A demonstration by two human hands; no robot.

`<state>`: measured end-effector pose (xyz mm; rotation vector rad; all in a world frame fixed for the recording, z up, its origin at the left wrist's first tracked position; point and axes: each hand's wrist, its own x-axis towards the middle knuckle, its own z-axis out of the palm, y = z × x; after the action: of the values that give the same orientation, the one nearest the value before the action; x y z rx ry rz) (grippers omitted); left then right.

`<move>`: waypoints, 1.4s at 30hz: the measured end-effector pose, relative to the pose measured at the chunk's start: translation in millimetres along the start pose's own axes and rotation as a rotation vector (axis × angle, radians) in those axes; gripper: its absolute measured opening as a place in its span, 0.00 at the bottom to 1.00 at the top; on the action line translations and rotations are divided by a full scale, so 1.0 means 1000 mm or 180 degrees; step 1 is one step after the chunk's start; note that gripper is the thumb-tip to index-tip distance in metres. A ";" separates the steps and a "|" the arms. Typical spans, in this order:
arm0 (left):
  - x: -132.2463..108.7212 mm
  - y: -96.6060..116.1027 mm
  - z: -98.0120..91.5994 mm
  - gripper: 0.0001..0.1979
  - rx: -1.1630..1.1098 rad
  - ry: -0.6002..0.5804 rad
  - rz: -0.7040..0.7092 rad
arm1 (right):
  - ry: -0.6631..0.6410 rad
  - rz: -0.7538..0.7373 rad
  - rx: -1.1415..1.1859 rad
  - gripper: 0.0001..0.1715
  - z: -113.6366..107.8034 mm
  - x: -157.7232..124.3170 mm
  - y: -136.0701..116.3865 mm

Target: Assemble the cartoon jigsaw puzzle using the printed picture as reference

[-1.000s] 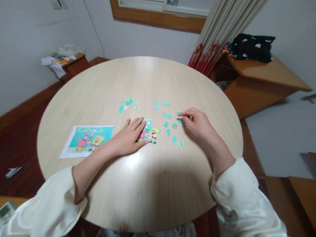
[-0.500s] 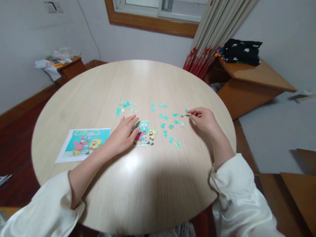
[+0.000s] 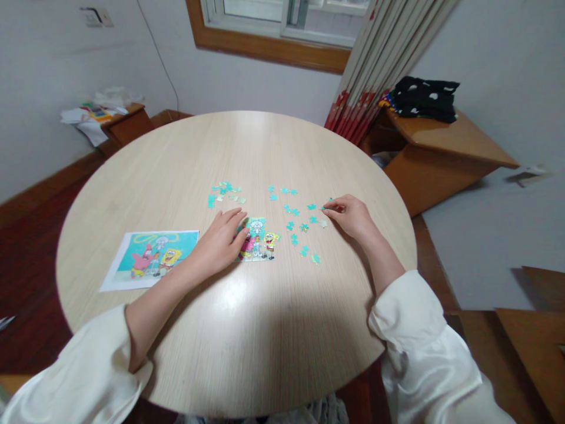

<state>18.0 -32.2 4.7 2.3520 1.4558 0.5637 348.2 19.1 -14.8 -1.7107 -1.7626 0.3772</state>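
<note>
My left hand (image 3: 223,241) lies flat with fingers stretched over the left side of a partly joined cartoon jigsaw puzzle (image 3: 257,240), covering some of it. A yellow figure shows at the puzzle's right edge. Over on the right, my right hand (image 3: 351,215) pinches a small puzzle piece (image 3: 325,208) between thumb and fingertips, just above the tabletop. Loose turquoise pieces (image 3: 294,239) are scattered between the puzzle and that hand. Another cluster of pieces (image 3: 225,188) lies beyond my left hand, some overlapping. A printed reference picture (image 3: 126,244) rests left of my left forearm.
Everything lies on a round pale wooden table (image 3: 265,347). Beyond it stand a brown cabinet (image 3: 459,141) with dark cloth (image 3: 426,99) on top, a curtain (image 3: 366,70) and a small stand with papers (image 3: 132,125).
My right hand has moved slightly left, with its fingertips now at a piece among the loose ones. My left hand stays on the puzzle.
</note>
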 end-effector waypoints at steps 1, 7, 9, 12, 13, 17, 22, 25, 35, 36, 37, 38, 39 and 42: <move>0.000 0.000 0.000 0.21 -0.0015 0.0001 -0.0006 | 0.0008 -0.0013 0.0002 0.10 0.001 0.000 0.000; 0.001 0.000 0.000 0.21 -0.0068 0.0075 -0.0037 | -0.0015 -0.0249 -0.0205 0.14 0.002 0.001 -0.002; 0.001 0.000 -0.001 0.21 -0.0076 0.0146 -0.0041 | 0.0085 -0.0317 -0.0296 0.15 0.001 0.002 -0.004; 0.002 0.000 -0.001 0.20 -0.0128 0.0268 -0.0011 | 0.0264 -0.0427 -0.0297 0.14 0.000 0.002 -0.011; 0.002 0.001 -0.002 0.19 -0.0158 0.0318 0.0000 | 0.0303 -0.0457 -0.0233 0.14 0.000 0.001 -0.015; 0.003 0.003 -0.003 0.14 -0.0272 0.0564 -0.0019 | 0.0209 -0.0469 0.0380 0.14 0.007 -0.011 -0.044; 0.002 0.010 -0.007 0.09 -0.0462 0.0635 0.0016 | -0.0698 -0.0697 0.1371 0.14 0.028 -0.034 -0.087; 0.002 0.015 -0.007 0.07 -0.0564 0.0511 0.0020 | -0.1154 -0.0946 0.1582 0.13 0.037 -0.043 -0.104; 0.002 0.018 -0.005 0.07 -0.0502 0.0001 -0.0063 | -0.1382 -0.0666 0.1936 0.09 0.047 -0.046 -0.107; 0.003 0.018 -0.005 0.07 -0.0470 -0.0125 -0.0072 | -0.1395 -0.0618 0.1998 0.10 0.047 -0.046 -0.106; 0.003 0.019 -0.005 0.07 -0.0426 -0.0243 -0.0072 | -0.1403 -0.0580 0.2053 0.10 0.048 -0.046 -0.106; 0.003 0.019 -0.005 0.06 -0.0379 -0.0334 -0.0066 | -0.1408 -0.0555 0.2086 0.10 0.049 -0.046 -0.106; 0.004 0.018 -0.005 0.06 -0.0336 -0.0390 -0.0053 | -0.1413 -0.0544 0.2096 0.10 0.050 -0.046 -0.105; 0.004 0.018 -0.005 0.05 -0.0265 -0.0448 0.0022 | -0.1407 -0.0552 0.2050 0.08 0.051 -0.047 -0.107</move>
<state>30.5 -36.2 17.9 2.2835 1.3366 0.4418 230.1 -26.5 1.1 -1.0564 -1.7910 1.1702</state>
